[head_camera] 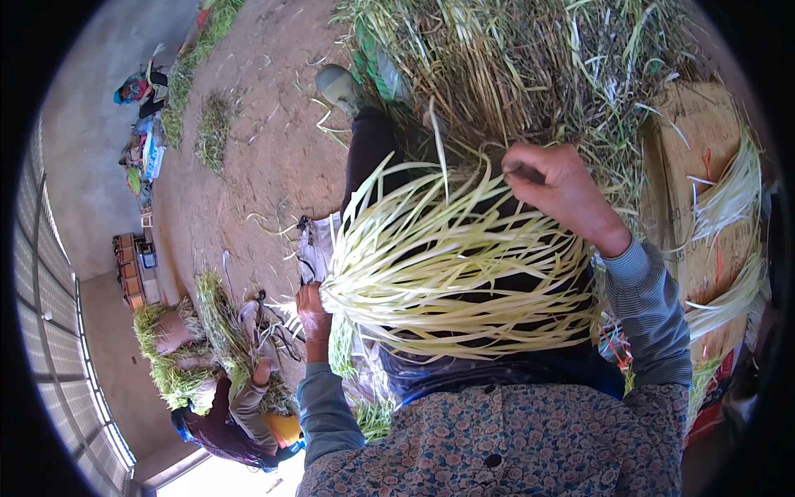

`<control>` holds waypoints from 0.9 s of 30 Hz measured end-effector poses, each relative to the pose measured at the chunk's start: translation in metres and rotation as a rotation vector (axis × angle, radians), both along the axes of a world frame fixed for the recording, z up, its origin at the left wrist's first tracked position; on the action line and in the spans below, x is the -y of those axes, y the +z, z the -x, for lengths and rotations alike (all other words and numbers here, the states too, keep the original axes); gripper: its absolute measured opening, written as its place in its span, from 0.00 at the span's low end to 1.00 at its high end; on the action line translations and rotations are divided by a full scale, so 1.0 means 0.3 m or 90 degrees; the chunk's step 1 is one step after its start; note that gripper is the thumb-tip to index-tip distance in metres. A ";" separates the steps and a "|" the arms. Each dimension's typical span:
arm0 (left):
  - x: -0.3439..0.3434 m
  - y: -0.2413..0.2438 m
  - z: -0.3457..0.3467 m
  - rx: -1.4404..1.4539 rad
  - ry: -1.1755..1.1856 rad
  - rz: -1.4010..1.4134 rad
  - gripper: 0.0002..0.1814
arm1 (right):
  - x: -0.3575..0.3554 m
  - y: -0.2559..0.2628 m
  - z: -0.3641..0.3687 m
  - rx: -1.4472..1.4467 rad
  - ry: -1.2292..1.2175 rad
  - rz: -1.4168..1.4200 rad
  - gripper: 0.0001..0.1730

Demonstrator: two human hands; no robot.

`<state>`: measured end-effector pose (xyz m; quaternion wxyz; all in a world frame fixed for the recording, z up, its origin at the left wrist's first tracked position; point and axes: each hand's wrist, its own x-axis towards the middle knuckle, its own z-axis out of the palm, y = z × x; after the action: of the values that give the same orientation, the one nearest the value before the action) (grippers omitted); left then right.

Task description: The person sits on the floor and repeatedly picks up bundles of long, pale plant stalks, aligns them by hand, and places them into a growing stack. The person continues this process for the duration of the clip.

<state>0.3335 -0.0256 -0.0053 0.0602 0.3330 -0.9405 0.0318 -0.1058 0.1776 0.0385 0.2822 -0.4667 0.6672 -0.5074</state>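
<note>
My left hand [313, 314] is closed around the stem end of a large bundle of pale yellow-green leaves [447, 267], which look like blanched chives. The leaves fan out to the right across my dark-trousered lap. Over the upper right of the fan, my right hand [553, 186] has its thumb and fingers curled together close to some leaf tips. Whether a leaf is pinched between them is too unclear to say. One loose pale leaf [438, 146] stands up beyond the bundle. Past my knees lies a big heap of green and withered brown leaves [497, 68].
On the right, a cardboard box [702, 143] carries pale leaf bundles [723, 199]. A co-worker [230, 422] sits at lower left beside stacked green bundles [180, 354]. Another person [140, 90] is farther off by the wall. Scattered leaves lie on the earthen floor [267, 124].
</note>
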 end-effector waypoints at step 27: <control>-0.047 -0.022 -0.055 0.001 0.021 -0.025 0.14 | -0.302 -0.015 -0.152 -0.097 -0.146 -0.031 0.05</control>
<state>0.3500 -0.0116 -0.0119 0.0521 0.3498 -0.9353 0.0148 -0.0603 0.2681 0.0340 0.1818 -0.4174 0.7481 -0.4828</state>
